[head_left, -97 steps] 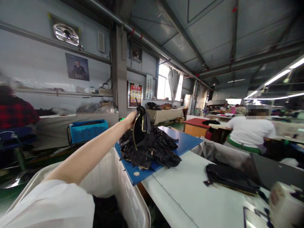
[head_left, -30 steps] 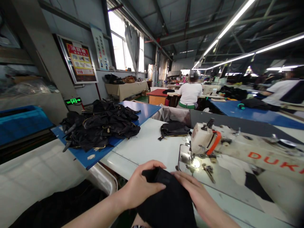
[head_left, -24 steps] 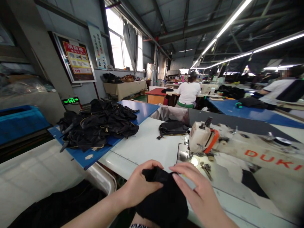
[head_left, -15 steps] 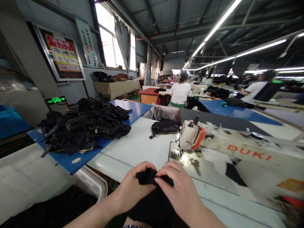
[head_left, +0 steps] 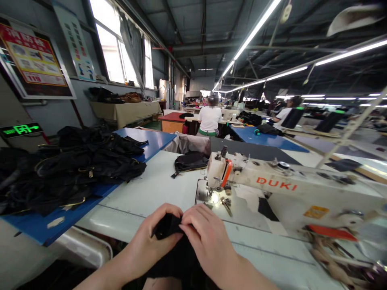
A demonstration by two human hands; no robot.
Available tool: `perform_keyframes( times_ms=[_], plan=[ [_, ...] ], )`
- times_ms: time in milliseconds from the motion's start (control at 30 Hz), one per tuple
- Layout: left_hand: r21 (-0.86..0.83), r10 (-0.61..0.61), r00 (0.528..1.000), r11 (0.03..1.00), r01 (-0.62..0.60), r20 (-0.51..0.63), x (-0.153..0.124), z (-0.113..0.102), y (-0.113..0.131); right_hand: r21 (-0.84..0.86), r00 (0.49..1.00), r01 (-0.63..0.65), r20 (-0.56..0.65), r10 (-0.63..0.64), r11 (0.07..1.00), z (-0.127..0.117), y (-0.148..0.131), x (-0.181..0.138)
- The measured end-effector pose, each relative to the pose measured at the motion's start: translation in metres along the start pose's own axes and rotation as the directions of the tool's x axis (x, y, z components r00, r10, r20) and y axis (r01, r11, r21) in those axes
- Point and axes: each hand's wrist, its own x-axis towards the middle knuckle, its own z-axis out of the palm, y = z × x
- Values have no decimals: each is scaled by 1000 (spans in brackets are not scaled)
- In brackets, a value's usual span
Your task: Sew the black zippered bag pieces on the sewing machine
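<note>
Head view looks down on 2 bare hands meeting at the near edge of a white surface (head_left: pixel 157 189). The left hand (head_left: pixel 151 241) is curled shut around a bunched black cloth (head_left: pixel 169 227), its fingers wrapped over the top of it. The right hand (head_left: pixel 208 241) is clamped on the same cloth from the other side, fingertips pressed together just beside the left thumb. The cloth hangs down between the wrists, below the edge of the surface, so its lower part is hard to make out.

Just beyond the hands stands a white sewing machine (head_left: pixel 272 185) with red lettering and its needle lamp lit. A flat black bag (head_left: pixel 189 161) lies further back on the surface, well apart from the hands. To the left, a blue board (head_left: pixel 154 139) carries a heap of black bags (head_left: pixel 75 165). A person (head_left: pixel 208 119) in a white shirt sits at a far bench, back turned. A green sign (head_left: pixel 21 129) glows on the left wall under a framed poster (head_left: pixel 33 60)
</note>
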Motion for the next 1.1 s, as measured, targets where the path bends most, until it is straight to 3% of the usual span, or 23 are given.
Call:
perform_keyframes(
  times_ms=[100, 267, 467, 800, 1000, 1100],
  plan=[
    [74, 12, 999, 997, -14, 33, 0, -3, 4, -14, 1000, 18, 7, -18, 1000, -8, 2, 0],
    [97, 38, 999, 995, -34, -36, 0, -3, 4, -15, 999, 6, 50, -5, 1000, -13, 5, 1],
    [-96, -69, 995, 993, 62, -73, 0, -1, 2, 2, 998, -28, 62, 28, 1000, -9, 8, 3],
    [-265, -239, 966, 942, 206, -102, -3, -2, -9, 23, 988, -113, 112, 110, 993, -5, 10, 9],
    [-165, -173, 975, 975, 150, -136, -8, -2, -16, 16, 983, -127, 135, 124, 992, -5, 9, 10],
    [-4, -9, 986, 1000, 8, -168, -9, -9, -14, 43, 990, -81, 121, 75, 996, -6, 7, 11]
  ],
)
